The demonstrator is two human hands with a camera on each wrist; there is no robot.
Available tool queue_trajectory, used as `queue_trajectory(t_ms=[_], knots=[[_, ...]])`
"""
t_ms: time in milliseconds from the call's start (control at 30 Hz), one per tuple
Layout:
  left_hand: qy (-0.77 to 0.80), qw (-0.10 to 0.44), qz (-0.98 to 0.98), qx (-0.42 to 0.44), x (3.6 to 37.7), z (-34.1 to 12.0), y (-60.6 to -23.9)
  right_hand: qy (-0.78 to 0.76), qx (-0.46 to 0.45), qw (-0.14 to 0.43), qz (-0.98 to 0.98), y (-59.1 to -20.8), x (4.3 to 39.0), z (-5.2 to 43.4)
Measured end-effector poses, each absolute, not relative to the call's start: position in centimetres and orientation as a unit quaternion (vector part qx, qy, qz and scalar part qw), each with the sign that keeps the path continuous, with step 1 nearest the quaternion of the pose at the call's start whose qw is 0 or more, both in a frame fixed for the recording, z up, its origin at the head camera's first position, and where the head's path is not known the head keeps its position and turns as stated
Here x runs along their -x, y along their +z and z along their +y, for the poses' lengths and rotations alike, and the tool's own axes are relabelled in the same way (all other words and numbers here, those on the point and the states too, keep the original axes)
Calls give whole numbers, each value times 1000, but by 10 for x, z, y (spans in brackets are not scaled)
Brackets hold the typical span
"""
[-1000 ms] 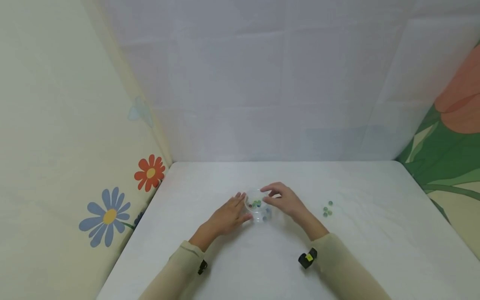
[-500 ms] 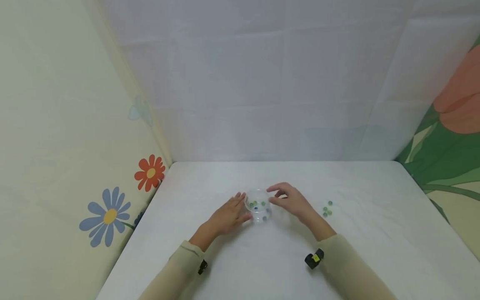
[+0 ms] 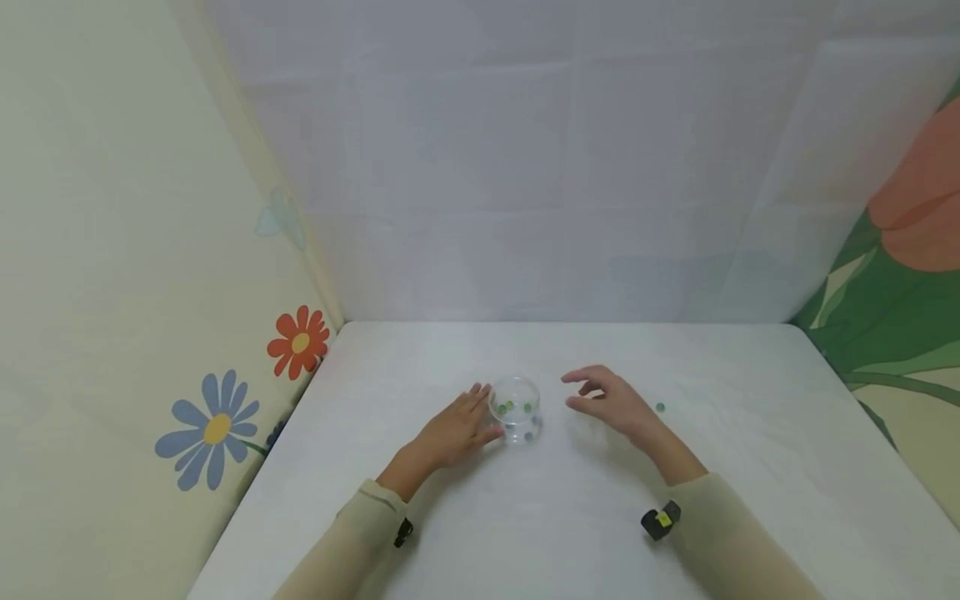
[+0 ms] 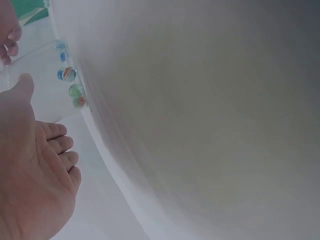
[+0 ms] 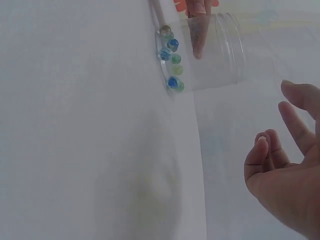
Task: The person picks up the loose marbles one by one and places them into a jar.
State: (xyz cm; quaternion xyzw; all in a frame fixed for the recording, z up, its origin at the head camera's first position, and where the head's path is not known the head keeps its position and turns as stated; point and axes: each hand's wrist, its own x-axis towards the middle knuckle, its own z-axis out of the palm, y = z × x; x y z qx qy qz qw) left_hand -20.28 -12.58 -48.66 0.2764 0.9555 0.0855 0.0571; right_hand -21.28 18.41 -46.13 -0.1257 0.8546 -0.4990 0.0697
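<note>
A clear jar [image 3: 515, 421] stands upright on the white table, with several blue, green and orange-streaked marbles [image 5: 172, 55] lying at its bottom. Against the jar's left side rests my left hand [image 3: 453, 429], its thumb and fingers spread straight around the wall; the left wrist view shows the palm [image 4: 35, 170] and the marbles [image 4: 70, 75] beyond the thumb. My right hand [image 3: 615, 404] hovers to the right of the jar, thumb and index finger apart with nothing between them. One loose green marble [image 3: 661, 407] shows on the table just past the right hand, which covers the spot beside it.
The white-covered table [image 3: 480, 533] runs back to a pale curtain [image 3: 465, 167]. A cream cloth with a red flower [image 3: 300, 343] and a blue flower [image 3: 217, 429] hangs at the left. At the right is a cloth with a large tulip [image 3: 922, 200].
My right hand has moved right, from over the jar's rim toward the loose marbles, and now hides most of them. Marbles in the jar have shifted. The left hand stays put.
</note>
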Motion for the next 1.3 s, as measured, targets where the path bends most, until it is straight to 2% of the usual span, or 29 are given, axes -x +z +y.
queue_trajectory(t_ms=[967,1300], knots=[[71,69,959,-265,201,-124,-486,-460,90,57,882,-471,195,275],[62,68,959,-267,202,-125,-488,-447,63,77,889,-475,194,301]])
